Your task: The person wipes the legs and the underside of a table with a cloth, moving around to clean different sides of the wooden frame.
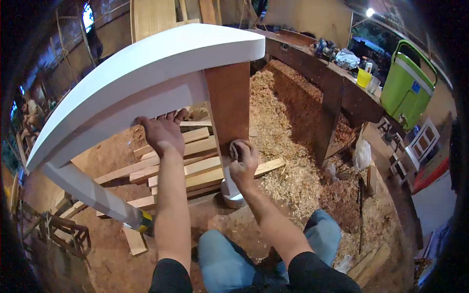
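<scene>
A large furniture piece with a curved white top [146,56] stands before me, with a brown wooden leg panel [227,102] on its right and a white leg [93,190] on its left. My left hand [165,134] grips the lower edge of the white board under the top, fingers curled over it. At the brown panel's lower part, my right hand [245,161] is closed around a small folded piece of sandpaper [234,151], pressed to the panel's edge. Fingers cover most of the sandpaper.
Light wooden planks [200,166] lie on the floor beneath the piece. Wood shavings [288,180] heap up to the right. On the bench [305,63] behind are a yellow cup [363,78] and a green cooler [408,88]. A wooden frame [68,232] sits at left.
</scene>
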`<act>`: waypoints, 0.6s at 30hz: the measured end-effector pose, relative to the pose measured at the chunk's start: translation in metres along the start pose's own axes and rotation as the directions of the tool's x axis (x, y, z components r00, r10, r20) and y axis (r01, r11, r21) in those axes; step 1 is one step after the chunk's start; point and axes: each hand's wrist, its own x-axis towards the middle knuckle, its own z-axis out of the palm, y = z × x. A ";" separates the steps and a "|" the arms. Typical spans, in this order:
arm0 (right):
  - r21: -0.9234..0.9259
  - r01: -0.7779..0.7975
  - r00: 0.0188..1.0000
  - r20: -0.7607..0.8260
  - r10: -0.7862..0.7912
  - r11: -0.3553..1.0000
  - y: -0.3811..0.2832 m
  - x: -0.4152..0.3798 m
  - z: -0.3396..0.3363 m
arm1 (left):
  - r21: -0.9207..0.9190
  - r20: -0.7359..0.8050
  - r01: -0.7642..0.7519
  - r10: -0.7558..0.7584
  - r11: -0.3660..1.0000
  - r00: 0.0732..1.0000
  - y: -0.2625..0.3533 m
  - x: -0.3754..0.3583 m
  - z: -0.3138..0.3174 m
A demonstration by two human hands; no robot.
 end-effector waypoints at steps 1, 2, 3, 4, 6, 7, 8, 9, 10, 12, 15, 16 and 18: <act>-0.028 -0.033 0.999 0.007 0.034 0.999 0.011 -0.001 -0.003 | -0.003 -0.003 0.010 -0.010 1.000 1.000 0.002 -0.002 0.001; -0.053 -0.064 0.998 0.012 0.065 0.997 0.022 -0.001 -0.004 | -0.004 -0.002 0.006 -0.006 1.000 1.000 0.003 -0.001 0.002; -0.019 -0.074 0.997 -0.026 0.073 0.997 0.015 0.008 -0.003 | -0.001 -0.005 0.005 -0.005 1.000 1.000 0.004 -0.003 0.003; 0.012 -0.089 0.994 -0.065 0.089 0.996 -0.001 0.024 -0.004 | 0.006 -0.008 0.010 -0.010 1.000 1.000 0.003 -0.005 0.003; 0.025 -0.073 0.994 -0.076 0.075 0.997 -0.011 0.028 0.000 | 0.015 -0.012 0.007 -0.006 1.000 1.000 0.002 -0.004 0.002; 0.009 -0.045 0.998 -0.050 0.046 0.999 -0.010 0.017 0.003 | 0.017 -0.014 0.004 -0.004 1.000 1.000 0.001 -0.003 0.001; -0.006 -0.014 1.000 -0.027 0.014 1.000 -0.009 0.008 0.004 | 0.019 -0.021 0.009 -0.009 1.000 1.000 0.002 -0.003 0.001; 0.007 -0.050 0.999 0.021 0.050 0.999 -0.010 0.002 -0.003 | 0.019 -0.026 0.012 -0.011 1.000 1.000 0.003 -0.003 0.002; -0.007 -0.115 0.993 0.021 0.115 0.993 -0.004 0.004 -0.007 | 0.020 -0.033 0.013 -0.013 1.000 0.999 0.004 -0.002 0.002; -0.032 -0.250 0.968 0.021 0.250 0.968 0.008 0.010 -0.012 | 0.009 -0.004 -0.002 0.002 1.000 1.000 0.004 -0.003 0.004; 0.026 -0.048 0.993 -0.106 0.050 0.999 -0.008 0.025 -0.002 | 0.011 0.006 0.018 -0.018 1.000 1.000 0.002 -0.001 -0.002; 0.018 0.014 0.995 -0.095 -0.012 1.000 -0.005 0.021 0.001 | 0.012 0.006 0.027 -0.027 1.000 1.000 0.002 -0.001 -0.002; 0.009 -0.027 0.998 -0.059 0.028 1.000 0.002 0.007 0.001 | 0.036 -0.040 0.026 -0.025 0.999 0.999 0.003 -0.003 0.004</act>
